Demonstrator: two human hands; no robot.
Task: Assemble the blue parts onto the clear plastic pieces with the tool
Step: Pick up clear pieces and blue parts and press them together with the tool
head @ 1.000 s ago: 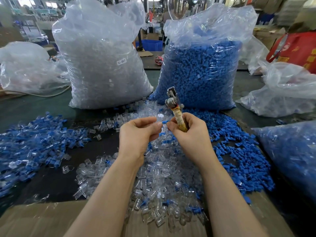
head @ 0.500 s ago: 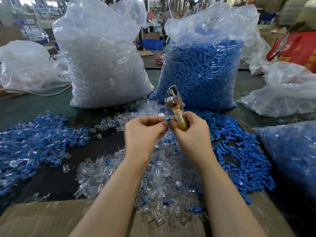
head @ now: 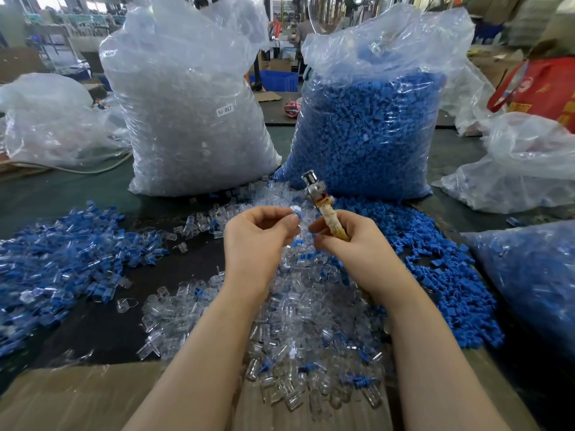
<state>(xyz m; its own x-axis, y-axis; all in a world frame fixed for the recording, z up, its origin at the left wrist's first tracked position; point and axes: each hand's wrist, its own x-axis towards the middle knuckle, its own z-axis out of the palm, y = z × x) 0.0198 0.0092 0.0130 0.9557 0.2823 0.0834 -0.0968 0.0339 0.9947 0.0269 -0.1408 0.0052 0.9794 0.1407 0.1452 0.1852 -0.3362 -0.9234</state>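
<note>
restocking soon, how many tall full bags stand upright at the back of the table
2: the bag of clear pieces back left, the bag of blue parts back right. Slumped bags at the edges aren't counted.

I see a red bag (head: 547, 88) at two o'clock, a blue crate (head: 277, 80) at twelve, and cardboard (head: 71, 396) at seven on the counter (head: 62, 188).

We are seeing the dark desk (head: 102, 321) carrying loose clear pieces (head: 305, 331) | blue parts (head: 435, 275) | assembled pile (head: 62, 259) | two full bags standing behind: clear bag (head: 193, 119), blue bag (head: 367, 129).
</note>
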